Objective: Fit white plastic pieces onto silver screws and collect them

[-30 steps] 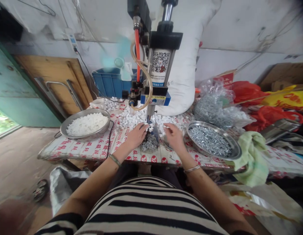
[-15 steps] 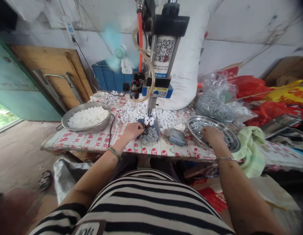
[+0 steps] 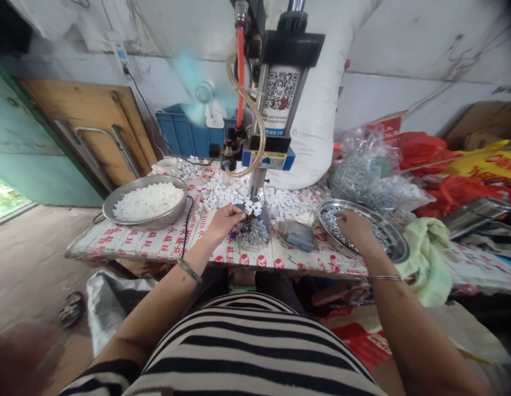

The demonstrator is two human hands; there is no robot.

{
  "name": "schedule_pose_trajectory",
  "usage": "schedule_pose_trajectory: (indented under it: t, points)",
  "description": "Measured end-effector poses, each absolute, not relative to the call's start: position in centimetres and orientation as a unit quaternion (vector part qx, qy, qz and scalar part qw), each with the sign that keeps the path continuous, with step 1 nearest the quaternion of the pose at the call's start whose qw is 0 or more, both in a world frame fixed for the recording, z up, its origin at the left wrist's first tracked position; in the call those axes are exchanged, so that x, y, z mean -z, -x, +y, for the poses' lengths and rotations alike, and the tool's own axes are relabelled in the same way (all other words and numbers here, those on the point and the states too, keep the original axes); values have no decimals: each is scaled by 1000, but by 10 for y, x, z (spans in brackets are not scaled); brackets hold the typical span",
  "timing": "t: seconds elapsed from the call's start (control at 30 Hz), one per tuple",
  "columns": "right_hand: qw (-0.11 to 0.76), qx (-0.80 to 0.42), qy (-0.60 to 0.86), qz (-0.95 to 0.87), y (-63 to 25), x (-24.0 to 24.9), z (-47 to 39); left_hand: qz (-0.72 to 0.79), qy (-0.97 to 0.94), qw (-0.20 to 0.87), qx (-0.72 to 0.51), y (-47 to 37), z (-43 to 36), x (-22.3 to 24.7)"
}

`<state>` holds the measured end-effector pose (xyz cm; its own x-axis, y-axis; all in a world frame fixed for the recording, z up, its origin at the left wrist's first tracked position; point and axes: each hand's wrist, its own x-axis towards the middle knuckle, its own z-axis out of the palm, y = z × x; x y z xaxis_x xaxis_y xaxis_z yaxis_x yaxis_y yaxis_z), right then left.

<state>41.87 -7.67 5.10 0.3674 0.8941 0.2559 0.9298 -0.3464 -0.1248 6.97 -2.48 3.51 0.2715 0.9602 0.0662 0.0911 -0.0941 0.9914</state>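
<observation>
My left hand (image 3: 227, 221) is at the foot of an upright air press (image 3: 275, 99), its fingers pinched together beside small white pieces (image 3: 252, 207); what they hold is too small to make out. Just below the press lies a heap of small metal parts (image 3: 254, 232). Over on the right, my right hand (image 3: 355, 228) reaches into an oval steel tray (image 3: 399, 242) of shiny metal parts (image 3: 335, 223). Its fingers are bent together over the parts, and anything between them is hidden.
A steel bowl (image 3: 110, 206) of white pieces stands at the left. Loose white pieces (image 3: 280, 203) lie behind the press, near a blue crate (image 3: 185, 132). A grey block (image 3: 298, 235), a bag of metal parts (image 3: 358, 176) and a green cloth (image 3: 424, 253) are further right.
The view has shifted slightly. My left hand's fingers have lifted and extended a little toward the white pieces under the press. My right hand remains over the tray, slightly turned.
</observation>
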Motion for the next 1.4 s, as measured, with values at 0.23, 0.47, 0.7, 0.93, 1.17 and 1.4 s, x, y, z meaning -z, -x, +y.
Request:
schedule_pose_trajectory:
  t: [0.23, 0.47, 0.7, 0.93, 1.17, 1.4]
  points:
    - [534, -209, 550, -607, -258, -57, -79, 331, -448, 697, -451, -92, -59, -48]
    - [582, -257, 520, -571, -219, -53, -90, 344, -424, 706, -451, -93, -66, -48]
    - [609, -230, 524, -549, -216, -49, -94, 344, -406, 706, -467, -99, -74, -53]
    - [623, -197, 531, -539, -211, -42, -98, 328, -373, 729, -471, -101, -75, -56]
    - [529, -48, 529, -662, -219, -34, -99, 316, -376, 744, -454, -104, -77, -47]
    - [489, -2, 574, -657, -233, -23, -99, 489, -730, 343, -332, -57, -14, -46]
